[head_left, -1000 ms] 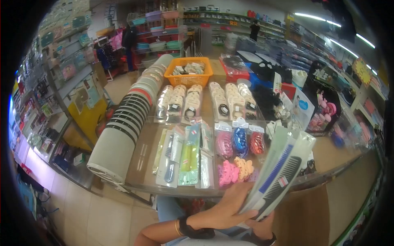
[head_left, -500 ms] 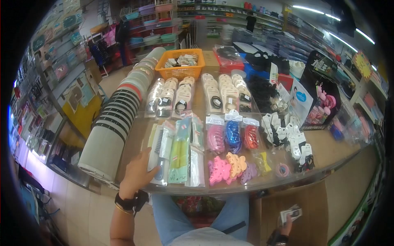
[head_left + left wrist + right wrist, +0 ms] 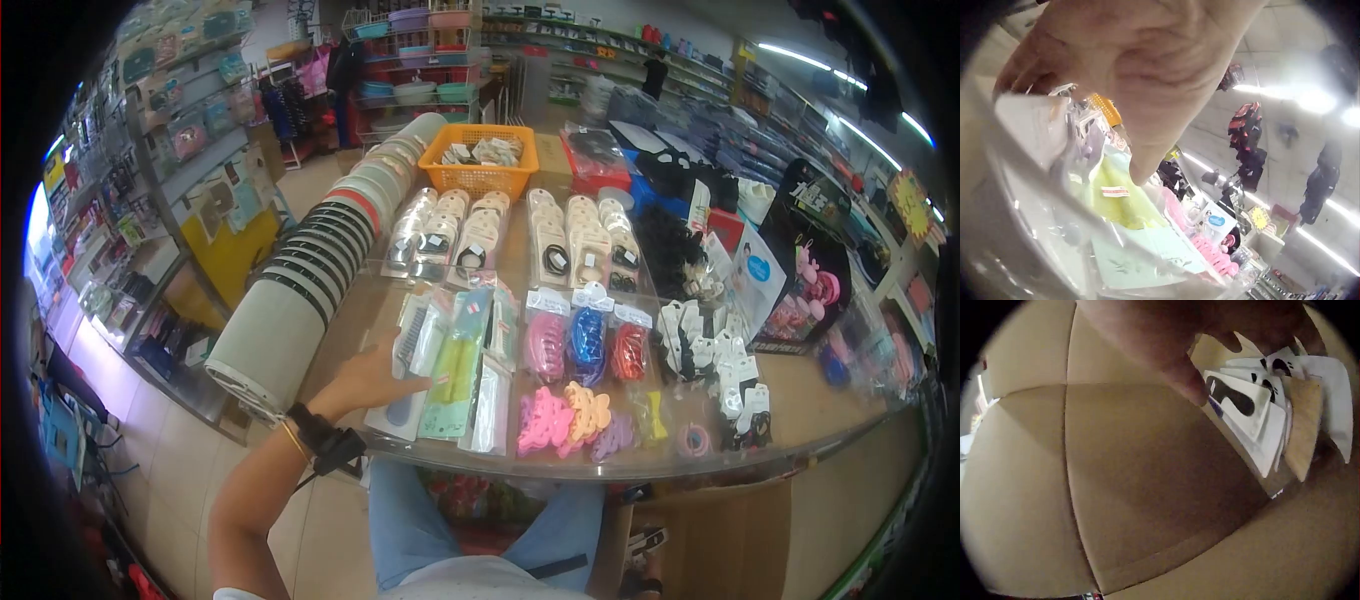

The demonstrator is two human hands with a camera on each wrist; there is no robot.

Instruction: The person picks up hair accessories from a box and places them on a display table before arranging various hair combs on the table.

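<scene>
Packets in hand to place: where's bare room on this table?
Bare tabletop at right front corner, beside white clip cards; narrow strip between headband roll and comb packets under left hand. Centre crowded. Right hand holds carded packets.

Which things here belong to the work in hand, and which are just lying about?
In hand: left hand flat on the table combs; right hand gripping the comb bundle at the box.
Lying about: orange basket, pink clips, headband roll.
</scene>
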